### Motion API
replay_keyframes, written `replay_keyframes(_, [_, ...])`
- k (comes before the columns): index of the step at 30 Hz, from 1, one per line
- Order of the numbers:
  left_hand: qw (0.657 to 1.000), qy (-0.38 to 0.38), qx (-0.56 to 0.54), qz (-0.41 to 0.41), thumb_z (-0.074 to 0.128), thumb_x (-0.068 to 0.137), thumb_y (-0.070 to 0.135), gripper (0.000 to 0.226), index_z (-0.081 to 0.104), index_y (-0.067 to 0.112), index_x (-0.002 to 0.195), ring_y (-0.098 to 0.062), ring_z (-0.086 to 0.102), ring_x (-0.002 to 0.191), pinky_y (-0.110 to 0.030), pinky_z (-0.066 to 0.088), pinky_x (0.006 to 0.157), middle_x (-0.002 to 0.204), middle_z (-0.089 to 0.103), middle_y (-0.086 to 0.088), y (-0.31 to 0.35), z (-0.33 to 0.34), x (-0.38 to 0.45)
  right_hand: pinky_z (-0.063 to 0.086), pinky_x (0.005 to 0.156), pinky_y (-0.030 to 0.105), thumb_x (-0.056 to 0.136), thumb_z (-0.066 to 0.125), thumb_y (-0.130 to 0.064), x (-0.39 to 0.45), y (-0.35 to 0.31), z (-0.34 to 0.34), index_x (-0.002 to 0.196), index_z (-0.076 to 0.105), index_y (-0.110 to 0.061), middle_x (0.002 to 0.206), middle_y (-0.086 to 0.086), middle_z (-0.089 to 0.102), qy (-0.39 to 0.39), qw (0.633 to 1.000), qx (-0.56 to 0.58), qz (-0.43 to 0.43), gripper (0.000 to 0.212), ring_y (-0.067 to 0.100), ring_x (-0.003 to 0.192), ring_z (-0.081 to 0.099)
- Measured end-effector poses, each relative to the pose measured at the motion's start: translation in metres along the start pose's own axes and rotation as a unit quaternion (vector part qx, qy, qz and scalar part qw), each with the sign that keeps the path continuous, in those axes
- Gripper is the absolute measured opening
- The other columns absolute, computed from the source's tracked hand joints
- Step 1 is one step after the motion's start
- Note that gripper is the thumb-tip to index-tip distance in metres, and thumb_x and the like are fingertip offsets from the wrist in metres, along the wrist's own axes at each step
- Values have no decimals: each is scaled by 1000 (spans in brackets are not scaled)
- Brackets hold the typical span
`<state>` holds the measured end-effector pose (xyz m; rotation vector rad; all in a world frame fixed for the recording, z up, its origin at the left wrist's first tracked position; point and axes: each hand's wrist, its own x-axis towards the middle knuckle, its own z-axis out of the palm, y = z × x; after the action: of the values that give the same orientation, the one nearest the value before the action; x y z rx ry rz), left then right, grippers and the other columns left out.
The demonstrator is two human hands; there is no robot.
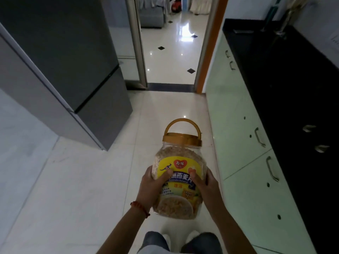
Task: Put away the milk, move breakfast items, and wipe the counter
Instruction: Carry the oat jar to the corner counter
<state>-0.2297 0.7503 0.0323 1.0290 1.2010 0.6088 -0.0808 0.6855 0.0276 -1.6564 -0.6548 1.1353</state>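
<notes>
Clear plastic oatmeal jar (180,173), yellow label, gold lid with upright carry handle: held above the pale tiled floor (82,180). Left hand (153,186) and right hand (206,187) each grasp one side of it. Grey refrigerator (73,70) to the left, black-topped desk (293,79) to the right.

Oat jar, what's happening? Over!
Both hands, left and right, grip the oat jar. Lid on. Nothing in the way.

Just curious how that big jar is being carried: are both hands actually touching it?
Touching. The head view shows the left hand and right hand wrapped around opposite sides of the oatmeal jar, thumbs pressed on its yellow label.
</notes>
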Motion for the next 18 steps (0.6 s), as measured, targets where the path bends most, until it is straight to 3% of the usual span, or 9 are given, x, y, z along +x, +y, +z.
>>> replay_keyframes(9, [999,36,-29,-4,68,44,58,79,56,11,106,-25,71,80,-31,58,63,96,70,-11,51,4,132,56,61,20,30,65,-83,150,-50,10,125,46,-19,110,4,64,-57,998,-21,-6,116,15,91,67])
replay_keyframes(13, [998,49,-37,13,67,44,56,63,60,19,94,-16,72,69,-23,55,55,85,72,-2,97,9,191,56,61,21,32,69,-80,223,-91,14,124,47,-19,107,2,65,-85,996,-10,-18,112,12,84,70])
replay_keyframes(18, [997,66,-47,18,71,46,55,62,59,18,95,-14,72,67,-20,54,52,81,73,1,140,4,255,56,62,22,34,68,-79,299,-131,28,124,47,-16,106,3,65,-101,994,-21,-27,112,11,84,70])
